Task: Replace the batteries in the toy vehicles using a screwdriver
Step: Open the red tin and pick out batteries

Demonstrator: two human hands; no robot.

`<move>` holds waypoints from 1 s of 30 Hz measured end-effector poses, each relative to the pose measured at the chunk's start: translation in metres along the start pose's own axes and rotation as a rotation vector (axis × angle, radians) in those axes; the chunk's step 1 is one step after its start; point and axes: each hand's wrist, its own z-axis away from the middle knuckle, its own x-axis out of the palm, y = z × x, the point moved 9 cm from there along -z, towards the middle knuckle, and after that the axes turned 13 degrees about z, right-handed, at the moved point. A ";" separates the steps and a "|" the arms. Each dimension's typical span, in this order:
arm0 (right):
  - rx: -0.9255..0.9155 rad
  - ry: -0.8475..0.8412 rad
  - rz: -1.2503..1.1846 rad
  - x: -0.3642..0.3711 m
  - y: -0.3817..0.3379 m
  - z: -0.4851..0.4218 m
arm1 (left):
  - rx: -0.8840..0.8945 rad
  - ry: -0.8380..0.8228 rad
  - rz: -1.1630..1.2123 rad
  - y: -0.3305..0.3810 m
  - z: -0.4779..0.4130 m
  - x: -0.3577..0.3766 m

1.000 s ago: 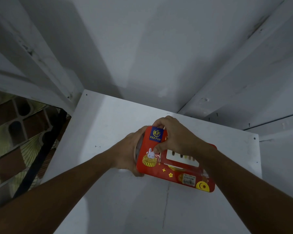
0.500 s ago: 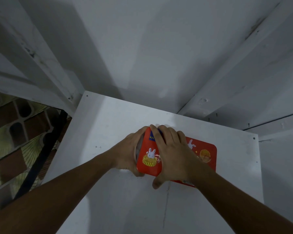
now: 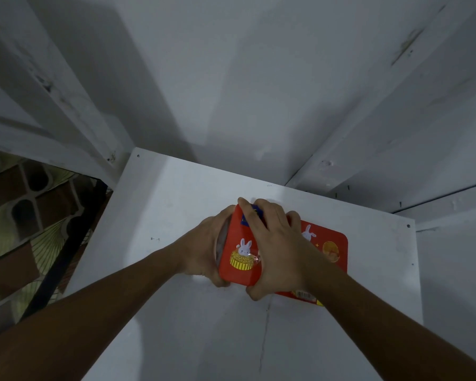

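Observation:
A red tin box (image 3: 241,266) with rabbit and mooncake pictures lies on the white table (image 3: 162,210). My left hand (image 3: 204,248) grips the box's left end, where a grey edge shows under the lid. My right hand (image 3: 278,246) lies flat over the lid, fingers spread across its far corner and thumb hooked on the near edge. No toy vehicle, battery or screwdriver is in sight; what the box holds is hidden.
White walls close in behind and to the right of the table. At the left, past the table edge, a dark rail (image 3: 66,248) stands over a patterned tile floor (image 3: 17,215). A thin crack (image 3: 264,334) runs through the tabletop near me.
One second ago my right hand held the lid tilted up, showing its window side. The lid has since come down flat on the box, with my right hand pressing over it.

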 end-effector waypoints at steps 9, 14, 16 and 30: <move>-0.033 0.048 -0.139 -0.016 0.006 0.019 | 0.086 0.027 -0.088 0.015 0.008 0.000; -0.057 0.146 -0.214 -0.028 0.013 0.040 | 0.130 0.046 -0.088 0.027 0.014 0.005; -0.056 0.179 -0.230 -0.032 0.015 0.048 | 0.129 0.034 -0.099 0.029 0.016 0.008; -0.078 0.019 -0.282 0.002 -0.026 0.129 | 0.004 -0.018 -0.054 0.042 0.035 0.017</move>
